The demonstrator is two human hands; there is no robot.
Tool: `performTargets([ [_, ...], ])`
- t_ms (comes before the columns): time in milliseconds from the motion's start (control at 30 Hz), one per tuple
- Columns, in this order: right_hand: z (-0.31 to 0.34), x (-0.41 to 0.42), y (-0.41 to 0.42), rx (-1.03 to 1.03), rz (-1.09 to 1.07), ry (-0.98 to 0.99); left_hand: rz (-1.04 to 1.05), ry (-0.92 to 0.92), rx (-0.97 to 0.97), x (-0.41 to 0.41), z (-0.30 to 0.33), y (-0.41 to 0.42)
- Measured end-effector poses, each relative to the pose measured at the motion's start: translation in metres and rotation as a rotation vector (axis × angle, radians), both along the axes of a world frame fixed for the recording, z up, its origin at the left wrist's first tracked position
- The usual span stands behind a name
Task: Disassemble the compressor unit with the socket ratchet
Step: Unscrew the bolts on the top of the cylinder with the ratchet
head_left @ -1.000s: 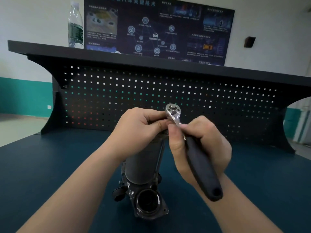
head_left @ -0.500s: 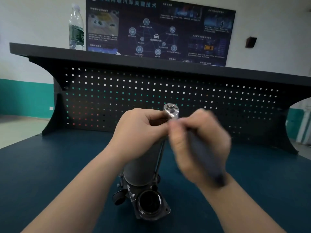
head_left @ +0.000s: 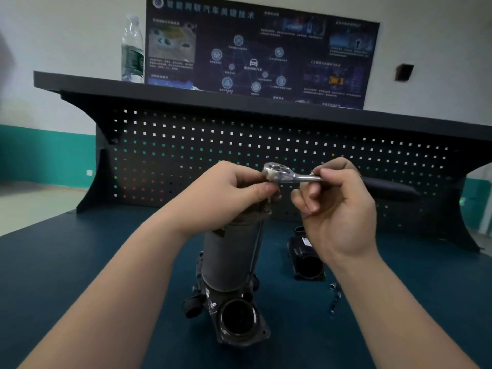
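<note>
The compressor unit [head_left: 229, 262], a grey cylinder with a round open port at its near end, stands tilted on the dark blue bench [head_left: 80, 262]. My left hand [head_left: 221, 195] grips the cylinder's top end, fingers curled just under the ratchet head. The socket ratchet [head_left: 287, 175] sits on top of the unit, its chrome head up and its black handle pointing right. My right hand [head_left: 335, 206] holds the ratchet's chrome neck between thumb and fingers. The socket under the head is hidden by my fingers.
A black removed housing part [head_left: 306, 257] lies on the bench right of the unit, with small bolts [head_left: 335, 296] beside it. A black pegboard [head_left: 239, 155] with a shelf rises behind. A water bottle [head_left: 132, 51] stands on the shelf.
The ratchet handle has swung from pointing toward me to pointing right. My right hand has slid from the black handle up to the chrome neck. The left hand stays on the unit's top.
</note>
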State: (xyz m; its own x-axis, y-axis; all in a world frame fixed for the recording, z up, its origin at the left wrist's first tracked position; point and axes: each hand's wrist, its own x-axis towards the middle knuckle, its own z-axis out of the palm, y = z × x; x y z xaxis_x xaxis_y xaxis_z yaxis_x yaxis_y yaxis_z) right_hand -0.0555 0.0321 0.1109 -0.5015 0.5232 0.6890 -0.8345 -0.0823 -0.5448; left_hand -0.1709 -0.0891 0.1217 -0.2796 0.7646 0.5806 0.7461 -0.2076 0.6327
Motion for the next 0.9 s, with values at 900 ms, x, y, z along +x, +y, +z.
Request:
performTargets([
  [900,0.000,-0.004,0.002,-0.329,0.220,-0.088,-0.095,-0.120,0.099,-0.001,-0.003,0.001],
])
